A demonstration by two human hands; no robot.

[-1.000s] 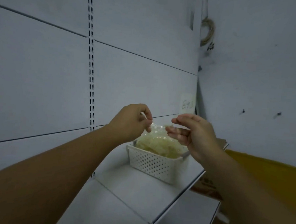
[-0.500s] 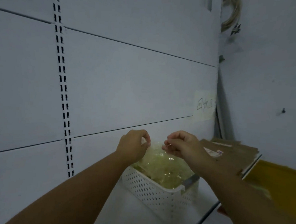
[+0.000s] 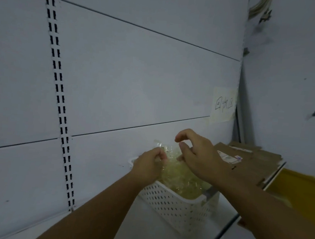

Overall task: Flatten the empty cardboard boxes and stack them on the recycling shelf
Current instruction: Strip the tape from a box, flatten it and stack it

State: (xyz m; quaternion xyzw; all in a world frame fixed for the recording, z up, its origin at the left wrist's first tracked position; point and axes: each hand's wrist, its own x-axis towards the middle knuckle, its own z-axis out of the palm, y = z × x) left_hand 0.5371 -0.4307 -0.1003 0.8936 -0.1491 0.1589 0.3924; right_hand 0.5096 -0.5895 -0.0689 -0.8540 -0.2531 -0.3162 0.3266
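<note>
- Shelving back panel [image 3: 127, 80], white and ruled by thin horizontal seams, fills the left and centre of the frame. A slotted upright [image 3: 61, 101] runs down it at left.
- White shelf [image 3: 145, 230] crosses the bottom of the frame, from lower left toward the right edge.
- Flattened cardboard [image 3: 252, 163], brown with a printed label [image 3: 228, 158] on top, lies flat on the shelf at centre right. It sits behind and to the right of the hands, just beside the basket.
- Yellow surface [image 3: 297, 189] shows below the cardboard at the right edge.
- Perforated white basket [image 3: 175, 204] stands on the shelf at lower centre, against the back panel.
- Crumpled clear plastic [image 3: 182, 179], yellowish in the dim light, heaps above the basket's rim.
- Right hand [image 3: 202, 159] hovers over the heap with its grip released. The forefinger and thumb are arched apart, and whether the lower fingers touch the plastic cannot be told.
- Left hand [image 3: 147, 167], at the heap's left edge, pinches a fold of the plastic in curled fingers.
- Handwritten paper note [image 3: 223, 105] is stuck to the panel at centre right.
</note>
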